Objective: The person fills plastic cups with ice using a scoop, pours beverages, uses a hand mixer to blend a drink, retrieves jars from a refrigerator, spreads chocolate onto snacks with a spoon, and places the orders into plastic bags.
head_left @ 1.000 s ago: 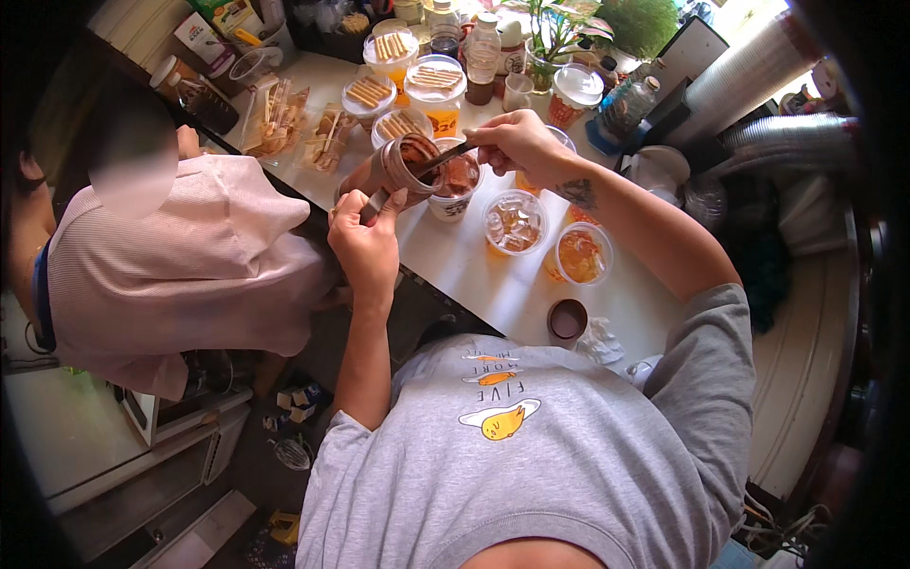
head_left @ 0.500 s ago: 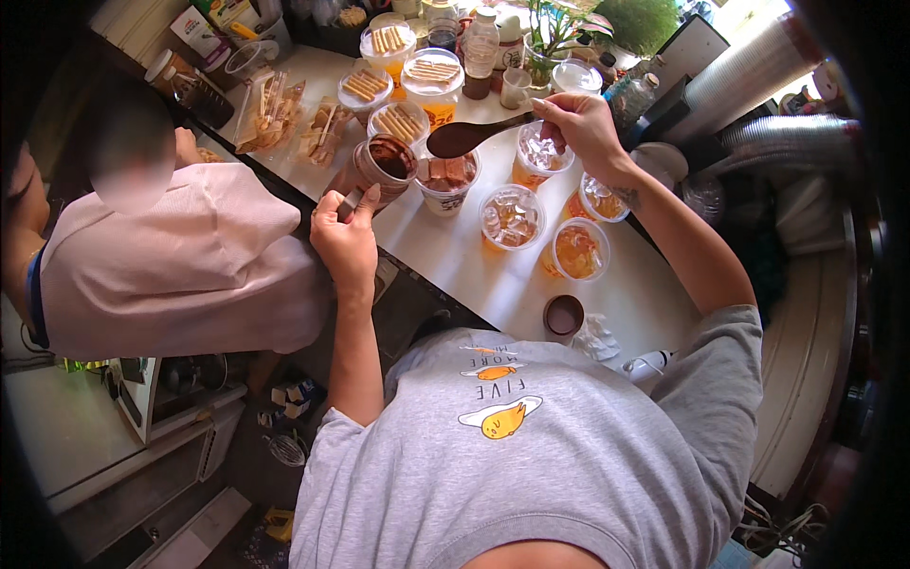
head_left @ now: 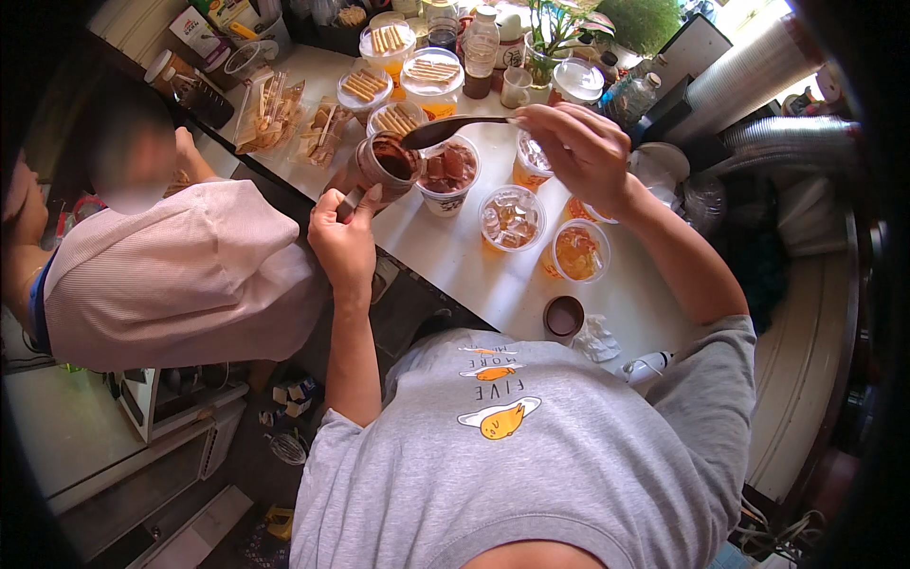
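My left hand (head_left: 343,242) is closed round the handle of a mug-like pitcher (head_left: 360,178), tilted to the right, its inside coated with dark brown liquid. In my right hand (head_left: 583,156) is the handle of a dark spoon (head_left: 441,131), whose bowl is at the pitcher's mouth. Just right of the pitcher stands a clear plastic cup (head_left: 447,175) with ice in a brown drink. Whether the spoon touches the pitcher's rim, I cannot tell. Near my right hand are clear cups of amber drink with ice, including a middle cup (head_left: 512,218) and a nearer cup (head_left: 577,251).
Lidded cups (head_left: 432,71) topped with wafer sticks stand at the back, beside bagged snacks (head_left: 268,112). A small brown cup (head_left: 563,316) and crumpled tissue (head_left: 595,338) lie nearer me. Tall stacks of lids (head_left: 749,71) are at right. A co-worker in a pink top (head_left: 180,275) is at left.
The spoon has moved left and slightly up to the pitcher's mouth, its handle now flatter. My right hand has turned and lowered a little. The left hand stays almost in place.
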The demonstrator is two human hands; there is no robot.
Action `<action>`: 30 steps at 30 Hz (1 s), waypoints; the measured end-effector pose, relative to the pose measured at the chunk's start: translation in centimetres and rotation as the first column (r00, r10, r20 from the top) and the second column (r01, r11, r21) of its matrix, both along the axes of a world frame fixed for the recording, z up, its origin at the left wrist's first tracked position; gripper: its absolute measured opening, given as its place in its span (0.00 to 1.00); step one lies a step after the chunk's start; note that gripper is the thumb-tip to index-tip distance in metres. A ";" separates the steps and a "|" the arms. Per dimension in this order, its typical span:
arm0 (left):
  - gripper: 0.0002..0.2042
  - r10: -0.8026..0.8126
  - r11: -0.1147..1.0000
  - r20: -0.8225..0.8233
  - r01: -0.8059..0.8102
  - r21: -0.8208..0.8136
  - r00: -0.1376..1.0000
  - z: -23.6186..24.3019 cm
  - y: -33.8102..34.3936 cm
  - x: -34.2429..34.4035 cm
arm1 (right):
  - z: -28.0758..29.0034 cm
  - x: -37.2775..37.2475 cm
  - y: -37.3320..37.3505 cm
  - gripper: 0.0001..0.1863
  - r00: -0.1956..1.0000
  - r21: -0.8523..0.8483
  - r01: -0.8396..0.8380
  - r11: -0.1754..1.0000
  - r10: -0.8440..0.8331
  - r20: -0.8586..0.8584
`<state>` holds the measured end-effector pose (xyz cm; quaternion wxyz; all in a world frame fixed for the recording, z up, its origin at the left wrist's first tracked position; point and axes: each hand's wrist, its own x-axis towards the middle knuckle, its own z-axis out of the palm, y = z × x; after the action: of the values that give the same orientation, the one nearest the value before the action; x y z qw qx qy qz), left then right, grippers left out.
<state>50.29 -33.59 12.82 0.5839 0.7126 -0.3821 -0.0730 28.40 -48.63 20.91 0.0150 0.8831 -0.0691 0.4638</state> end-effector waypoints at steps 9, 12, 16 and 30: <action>0.22 -0.018 0.999 0.130 0.022 -0.025 0.991 1.6 -0.4 -1.6 | -1.6 6.2 1.8 0.06 0.964 0.889 0.232 0.395 0.032 -0.265; 0.22 0.012 0.999 0.249 -0.002 -0.038 0.968 2.4 -0.4 -2.1 | -3.2 6.3 0.6 0.12 0.990 0.991 0.131 -0.021 0.048 -0.130; 0.22 0.023 1.000 0.226 -0.018 -0.021 0.974 2.0 -0.3 -2.1 | -3.2 5.5 0.1 0.11 0.990 0.958 0.141 -0.249 0.031 -0.137; 0.20 0.041 0.996 -0.029 -0.039 0.076 0.999 0.8 -0.1 -0.9 | -1.8 1.4 -2.0 0.08 0.991 0.967 0.053 -0.248 -0.104 -0.081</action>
<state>49.40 -33.71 13.65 0.5638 0.7403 -0.3559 -0.0865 29.79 -50.66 19.07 -0.6575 0.5413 -0.4641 0.2434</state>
